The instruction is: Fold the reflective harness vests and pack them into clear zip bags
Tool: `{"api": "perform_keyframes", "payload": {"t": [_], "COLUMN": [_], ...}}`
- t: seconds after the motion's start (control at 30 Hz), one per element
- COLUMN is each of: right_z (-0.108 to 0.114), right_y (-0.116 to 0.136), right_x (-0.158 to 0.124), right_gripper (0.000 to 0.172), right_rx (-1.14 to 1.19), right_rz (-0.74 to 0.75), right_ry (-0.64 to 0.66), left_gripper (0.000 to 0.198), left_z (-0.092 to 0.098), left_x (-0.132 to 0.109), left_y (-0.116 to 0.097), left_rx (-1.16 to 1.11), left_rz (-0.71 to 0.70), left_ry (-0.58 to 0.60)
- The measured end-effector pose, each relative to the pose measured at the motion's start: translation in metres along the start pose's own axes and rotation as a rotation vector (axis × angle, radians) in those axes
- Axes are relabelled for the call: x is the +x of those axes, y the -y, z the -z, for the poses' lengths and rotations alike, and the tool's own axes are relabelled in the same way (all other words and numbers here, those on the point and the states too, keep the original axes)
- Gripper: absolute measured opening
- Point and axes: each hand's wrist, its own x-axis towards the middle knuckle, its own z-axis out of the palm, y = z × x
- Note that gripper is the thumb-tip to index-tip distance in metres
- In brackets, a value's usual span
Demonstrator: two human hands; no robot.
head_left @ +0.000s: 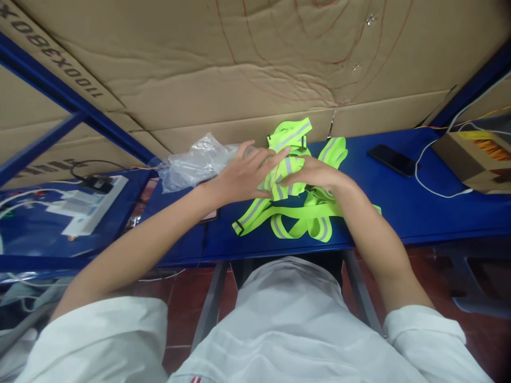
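A folded bundle of neon-yellow reflective strap point(288, 169) with a grey stripe is between my two hands. My left hand point(249, 173) comes at it from the left, with its fingers over the bundle and the thumb below. From the right, my right hand point(315, 173) grips the same bundle; some of its fingers are hidden behind the folds. Loose loops of the strap point(295, 213) lie on the blue table below, one end bearing a black buckle point(238, 227). Another yellow piece with black buckles point(290, 134) lies just behind the hands.
Clear plastic bags point(195, 162) lie left of my left hand, and a dark flat object shows partly under that forearm. To the right are a black phone point(391, 159), a white cable point(418, 165) and a cardboard box point(475, 159). A white power strip point(96, 205) is at far left.
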Motion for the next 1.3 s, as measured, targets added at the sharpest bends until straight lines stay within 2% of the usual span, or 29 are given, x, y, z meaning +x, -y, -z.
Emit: {"api": "perform_keyframes", "payload": {"t": [0.07, 0.13, 0.23, 0.33, 0.4, 0.5, 0.57, 0.8, 0.93, 1.1, 1.3], "right_z": [-0.002, -0.005, -0.013, -0.02, -0.021, -0.019, -0.017, -0.024, -0.016, -0.01, -0.012], "right_y": [-0.002, -0.006, -0.012, -0.015, -0.015, -0.015, -0.016, -0.017, -0.018, -0.024, -0.018], "right_x": [0.002, 0.006, 0.012, 0.015, 0.015, 0.013, 0.013, 0.018, 0.016, 0.017, 0.014], "right_gripper": [0.047, 0.059, 0.067, 0.067, 0.069, 0.086, 0.094, 0.08, 0.073, 0.063, 0.048], "right_rx": [0.091, 0.119, -0.017, -0.154, -0.158, -0.128, -0.134, -0.198, -0.164, -0.092, -0.253], "right_rz": [0.026, 0.049, 0.114, 0.218, 0.253, 0.273, 0.26, 0.277, 0.298, 0.297, 0.389], "right_ry": [-0.01, -0.095, -0.291, -0.391, -0.362, -0.203, -0.161, -0.362, -0.306, -0.23, -0.312], "left_gripper": [0.128, 0.126, 0.127, 0.127, 0.124, 0.12, 0.121, 0.123, 0.121, 0.121, 0.109], "left_z": [0.001, 0.0, -0.004, -0.009, -0.012, -0.014, -0.014, -0.006, -0.004, -0.008, -0.006], "left_x": [0.0, 0.001, 0.003, 0.007, 0.009, 0.008, 0.006, 0.008, 0.011, 0.006, 0.006], "left_y": [-0.001, 0.0, 0.001, 0.002, 0.002, 0.001, 0.0, -0.005, -0.007, -0.007, -0.009], "left_rx": [0.003, 0.012, 0.035, 0.054, 0.061, 0.047, 0.036, 0.091, 0.101, 0.117, 0.156], "left_rz": [0.022, 0.04, 0.07, 0.129, 0.16, 0.18, 0.179, 0.157, 0.118, 0.085, 0.12], "left_ry": [0.006, 0.01, 0.014, 0.007, 0.003, 0.012, 0.016, 0.051, 0.103, 0.095, 0.086]}}
